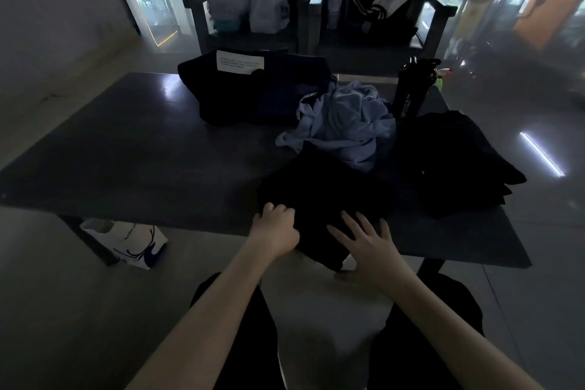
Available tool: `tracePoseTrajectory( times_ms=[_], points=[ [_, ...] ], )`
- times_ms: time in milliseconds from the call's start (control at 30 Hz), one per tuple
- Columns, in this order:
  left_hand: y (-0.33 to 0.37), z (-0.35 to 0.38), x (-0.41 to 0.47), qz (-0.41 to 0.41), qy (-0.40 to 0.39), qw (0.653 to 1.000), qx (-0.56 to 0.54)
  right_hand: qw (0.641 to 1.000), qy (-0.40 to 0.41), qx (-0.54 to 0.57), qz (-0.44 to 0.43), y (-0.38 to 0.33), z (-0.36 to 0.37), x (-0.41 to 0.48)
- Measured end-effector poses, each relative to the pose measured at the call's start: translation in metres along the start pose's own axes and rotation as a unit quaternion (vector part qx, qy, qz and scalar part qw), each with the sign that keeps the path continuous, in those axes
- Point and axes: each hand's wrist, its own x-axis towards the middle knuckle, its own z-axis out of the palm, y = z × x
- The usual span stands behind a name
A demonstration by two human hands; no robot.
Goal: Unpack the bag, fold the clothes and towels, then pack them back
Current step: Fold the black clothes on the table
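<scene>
Seen from the head camera, a person stands at the near edge of a dark table (126, 152) in a dimly lit room, working on a black garment (323, 180) that lies at that edge, one corner drooping over it. The left hand (277, 228) is curled into a fist, pinching the garment's left edge; the right hand (364, 241) lies flat on the cloth with its fingers spread, pressing it down. Just behind the garment sits a crumpled pale blue garment (348, 123), not yet folded, and beyond that a dark bag (253, 89) with a white label. A stack of black clothes (452, 161) rests at the right end of the table, beside a black bottle (411, 89). A white shopping bag (133, 241) stands on the floor under the table. The black cloth looks soft, light and limp, so it will likely sag and bunch wherever it is unsupported. It is probably best taken by an edge or corner with one hand while the other pins it flat, and the overhanging corner could drag it off the table if released.
</scene>
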Motion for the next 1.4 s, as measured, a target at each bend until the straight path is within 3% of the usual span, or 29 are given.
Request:
tracePoseTrajectory(
  times_ms=[100,200,300,400,533,767,867,967,1067,1167,1400],
  points=[
    [-0.022,0.005,0.0,0.074,-0.041,0.987,0.134,0.998,0.051,0.013,0.019,0.008,0.002,-0.001],
    [-0.032,0.024,0.0,0.088,0.047,0.974,0.202,0.998,0.049,0.007,0.03,0.013,0.003,-0.004],
    [-0.03,0.043,0.0,0.095,0.149,0.966,0.191,0.998,0.047,-0.008,0.032,0.005,0.001,-0.012],
    [-0.029,0.049,0.001,0.11,0.217,0.962,0.125,0.994,0.094,0.004,0.048,-0.005,0.006,-0.017],
    [-0.027,0.038,0.004,0.117,0.212,0.961,0.135,0.989,0.138,0.029,0.055,-0.013,0.01,-0.017],
    [-0.02,0.03,-0.004,0.218,0.255,0.929,0.156,0.987,0.109,0.109,0.039,0.017,0.005,-0.017],
    [-0.023,0.036,-0.001,0.211,0.193,0.943,0.169,0.972,0.141,0.186,0.025,0.037,-0.001,-0.02],
    [-0.025,0.035,0.006,0.194,0.192,0.954,0.122,0.951,0.189,0.24,0.043,0.045,-0.011,-0.021],
    [-0.019,0.022,0.008,0.183,0.202,0.96,0.058,0.944,0.226,0.232,0.067,0.048,-0.012,-0.022],
    [-0.015,0.007,0.011,0.184,0.183,0.965,0.033,0.954,0.265,0.14,0.029,0.05,-0.008,-0.023],
    [-0.013,-0.014,0.02,0.167,0.13,0.976,-0.051,0.996,0.059,0.063,0.007,0.073,-0.015,-0.007]
  ],
)
